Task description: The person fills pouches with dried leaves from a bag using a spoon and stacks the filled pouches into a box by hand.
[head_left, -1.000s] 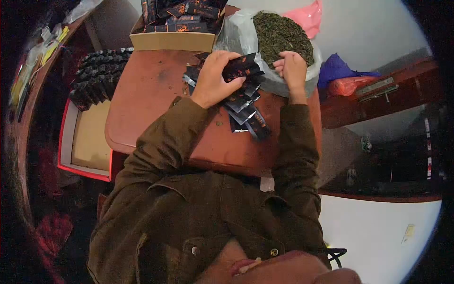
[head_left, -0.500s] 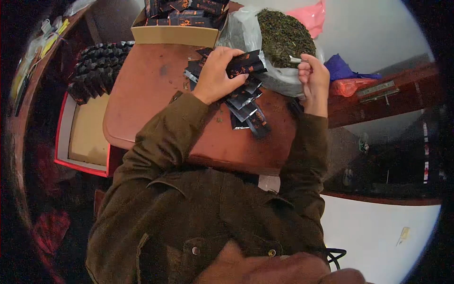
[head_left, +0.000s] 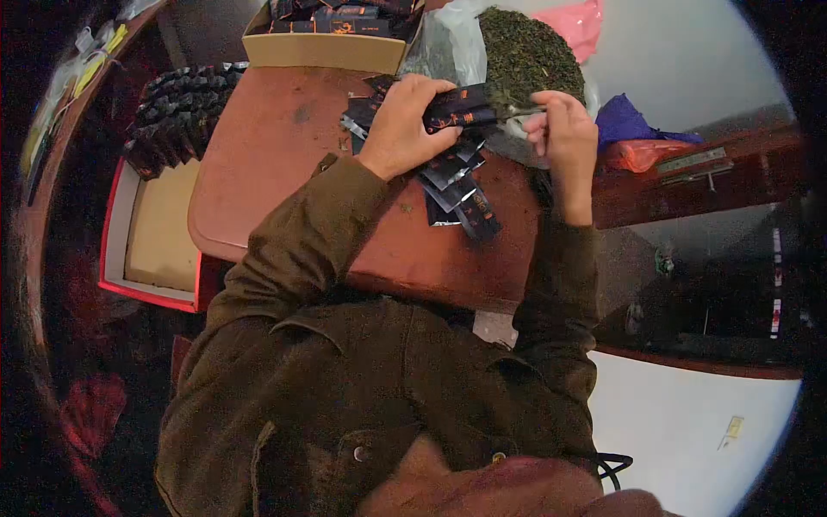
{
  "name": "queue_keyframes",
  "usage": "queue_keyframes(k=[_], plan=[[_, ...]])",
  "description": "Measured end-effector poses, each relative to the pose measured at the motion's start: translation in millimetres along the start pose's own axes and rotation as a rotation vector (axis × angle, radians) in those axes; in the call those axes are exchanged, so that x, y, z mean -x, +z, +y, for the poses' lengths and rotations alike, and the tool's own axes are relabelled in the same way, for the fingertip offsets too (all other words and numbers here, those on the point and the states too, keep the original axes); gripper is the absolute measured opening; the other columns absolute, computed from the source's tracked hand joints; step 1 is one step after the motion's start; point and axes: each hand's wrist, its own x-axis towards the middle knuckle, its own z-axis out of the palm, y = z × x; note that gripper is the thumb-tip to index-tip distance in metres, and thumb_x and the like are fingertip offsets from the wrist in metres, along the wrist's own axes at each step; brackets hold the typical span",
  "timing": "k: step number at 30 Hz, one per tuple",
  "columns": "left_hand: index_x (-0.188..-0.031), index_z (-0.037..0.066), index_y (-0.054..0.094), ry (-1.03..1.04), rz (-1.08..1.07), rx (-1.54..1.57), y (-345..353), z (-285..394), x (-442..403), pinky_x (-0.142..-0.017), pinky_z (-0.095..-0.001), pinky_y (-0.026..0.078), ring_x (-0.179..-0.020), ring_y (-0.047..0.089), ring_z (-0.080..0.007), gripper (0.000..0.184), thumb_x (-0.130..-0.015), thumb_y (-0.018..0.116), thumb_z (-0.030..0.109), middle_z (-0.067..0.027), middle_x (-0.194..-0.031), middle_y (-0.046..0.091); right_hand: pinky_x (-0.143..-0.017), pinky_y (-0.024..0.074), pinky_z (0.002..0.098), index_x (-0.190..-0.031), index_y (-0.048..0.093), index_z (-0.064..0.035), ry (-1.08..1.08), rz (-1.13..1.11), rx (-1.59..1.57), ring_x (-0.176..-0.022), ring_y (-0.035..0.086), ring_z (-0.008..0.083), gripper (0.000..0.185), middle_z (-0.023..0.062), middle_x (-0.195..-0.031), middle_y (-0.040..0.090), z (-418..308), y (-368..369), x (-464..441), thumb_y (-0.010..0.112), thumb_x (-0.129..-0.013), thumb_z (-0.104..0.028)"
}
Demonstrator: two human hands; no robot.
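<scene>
My left hand [head_left: 403, 127] grips a black foil pouch [head_left: 465, 107] with orange print, its mouth facing right. Closed around the handle of a small metal spoon [head_left: 520, 111], my right hand [head_left: 565, 131] is just right of that mouth. Dark leaf bits show around the spoon's tip, and whether it is inside the pouch I cannot tell. Beyond the hands, a heap of dried tea leaves [head_left: 536, 53] lies in a clear plastic bag [head_left: 458, 41]. Several flat black pouches [head_left: 461, 200] lie spread on the table beneath my left hand.
A cardboard box [head_left: 323, 53] of black pouches stands at the table's [head_left: 276, 164] back. To the left, a red-sided box [head_left: 159, 233] holds rows of upright filled pouches [head_left: 185, 112]. Pink, blue [head_left: 633, 122] and red plastic bags lie at the right.
My right hand has brought the spoon left and slightly down to the pouch's mouth, and leaves now show there. My left hand still holds the pouch, shifted slightly in view.
</scene>
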Motion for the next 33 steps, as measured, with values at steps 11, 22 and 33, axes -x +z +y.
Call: queue_keyframes(k=[11, 22, 33], plan=[[-0.112, 0.003, 0.056, 0.010, -0.001, 0.027, 1, -1, 1, -0.091, -0.0393, 0.041, -0.102, 0.053, -0.0338, 0.050, -0.067, 0.073, 0.017, -0.0150, -0.104, 0.056, -0.056, 0.0500, 0.0276, -0.100, 0.063, -0.0031, -0.388, 0.097, 0.446, -0.057, 0.063, 0.0137, 0.019, 0.0068, -0.063, 0.064, -15, 0, 21, 0.047, -0.094, -0.014], [-0.112, 0.003, 0.056, 0.006, -0.021, 0.021, 1, 0, 2, -0.092, -0.0396, 0.041, -0.103, 0.053, -0.0330, 0.049, -0.068, 0.073, 0.017, -0.0143, -0.105, 0.057, -0.065, 0.0492, 0.0427, -0.101, 0.062, -0.0044, -0.436, 0.187, 1.024, -0.070, 0.064, 0.0347, 0.024, 0.0164, -0.074, 0.064, 38, -42, -52, 0.046, -0.094, -0.022], [-0.111, 0.004, 0.057, 0.003, -0.018, 0.002, 1, -1, 1, -0.092, -0.0393, 0.042, -0.102, 0.054, -0.0326, 0.049, -0.067, 0.074, 0.017, -0.0140, -0.104, 0.057, -0.052, 0.0477, 0.0306, -0.099, 0.058, -0.0009, -0.095, 0.074, 0.306, -0.054, 0.060, 0.0173, 0.027, 0.0122, -0.067, 0.066, 64, 5, -34, 0.041, -0.093, -0.020]])
